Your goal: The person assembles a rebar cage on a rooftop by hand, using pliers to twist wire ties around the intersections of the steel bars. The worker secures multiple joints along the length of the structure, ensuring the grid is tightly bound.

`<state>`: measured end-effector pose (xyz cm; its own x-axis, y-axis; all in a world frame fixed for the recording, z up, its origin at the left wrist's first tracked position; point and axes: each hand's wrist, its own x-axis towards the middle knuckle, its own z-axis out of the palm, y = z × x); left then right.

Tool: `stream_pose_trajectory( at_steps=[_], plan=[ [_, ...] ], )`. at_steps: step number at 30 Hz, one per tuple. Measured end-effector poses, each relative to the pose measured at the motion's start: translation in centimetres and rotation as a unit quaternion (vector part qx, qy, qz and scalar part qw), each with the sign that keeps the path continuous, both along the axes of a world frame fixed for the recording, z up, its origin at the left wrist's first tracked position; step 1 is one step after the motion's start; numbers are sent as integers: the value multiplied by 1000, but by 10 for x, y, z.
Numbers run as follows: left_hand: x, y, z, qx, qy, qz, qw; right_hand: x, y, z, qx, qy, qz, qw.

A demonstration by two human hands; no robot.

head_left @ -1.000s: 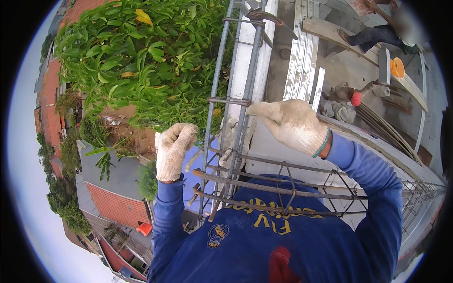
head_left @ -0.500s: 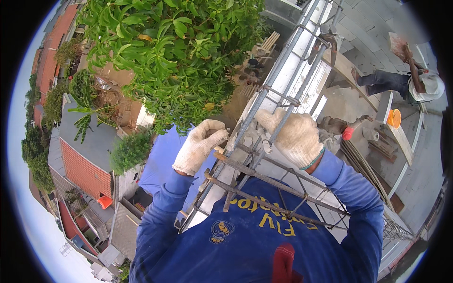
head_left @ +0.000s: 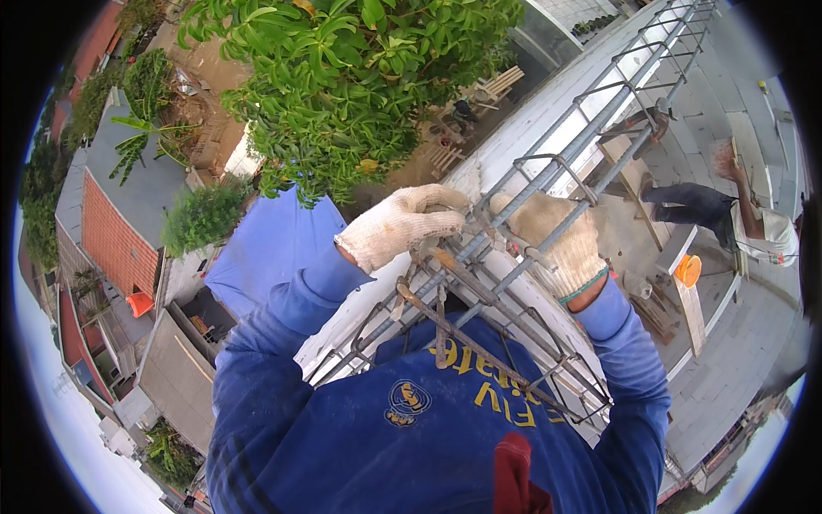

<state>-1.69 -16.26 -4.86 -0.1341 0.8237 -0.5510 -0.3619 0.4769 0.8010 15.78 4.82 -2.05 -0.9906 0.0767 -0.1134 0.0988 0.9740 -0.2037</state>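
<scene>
A long rebar cage of ribbed bars and bent stirrups runs diagonally over a white wall top. In front of my chest it meets a second rebar cage that slants to the lower right. At this corner my left hand, in a cream knit glove, has its fingers curled at the outer bars. What they pinch is hidden. My right hand, gloved alike, is closed inside the cage, behind a long bar. Its fingertips and anything in them are out of sight. Short bar ends jut out just below my left hand.
The white wall drops on the left toward a leafy tree, a blue tarp and low roofs. To the right, a person is on a lower grey floor, near a plank with an orange object.
The view has shifted, showing more of the cage at the upper right. My left hand has moved in closer to the bars and my right hand. The right hand stays at the corner.
</scene>
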Motion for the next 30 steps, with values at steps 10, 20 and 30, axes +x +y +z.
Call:
stream_pose_trajectory(
  at_steps=[10, 20, 30],
  plan=[
    [7, -2, 47, -62, 223, 81, 970, -2, -5, 0, -61, 42, -51, 996],
    [-28, -12, 19, 176, 248, -240, 922, -4, 2, 10, -57, -41, -12, 997],
    [-44, 50, 15, 227, 267, -504, 790, 1, 4, -2, -49, -68, 3, 996]
  ],
)
